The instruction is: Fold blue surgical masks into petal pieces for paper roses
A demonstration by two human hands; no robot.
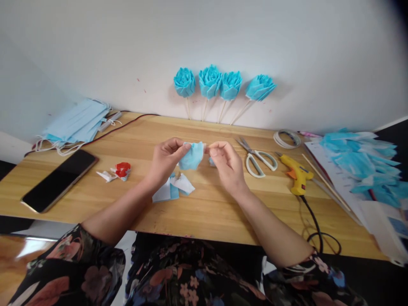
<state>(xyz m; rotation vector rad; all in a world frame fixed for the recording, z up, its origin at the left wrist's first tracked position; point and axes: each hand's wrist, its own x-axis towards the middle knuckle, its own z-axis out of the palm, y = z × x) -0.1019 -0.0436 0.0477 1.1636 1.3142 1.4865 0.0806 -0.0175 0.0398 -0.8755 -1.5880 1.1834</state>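
Observation:
My left hand (pixel 168 157) pinches the left side of a small blue piece of mask fabric (pixel 192 158) above the table. At its right edge, a whitish bit shows between the fabric and my right hand (pixel 225 163). The fingers of my right hand are pressed together there; what exactly they grip is too small to make out. Below the left hand lie several cut blue and white fabric pieces (pixel 165 192). A little blue scrap shows partly behind the right fingers. White-handled scissors (pixel 255 157) lie spread just right of my right hand.
Several blue fabric roses (pixel 210 80) on sticks lean against the wall. A yellow glue gun (pixel 297 172), a roll of white tape (pixel 287 139) and a heap of blue strips (pixel 366 159) are at right. On the left are a phone (pixel 60 180), stacked masks (pixel 78 121) and a red-white scrap (pixel 123 169).

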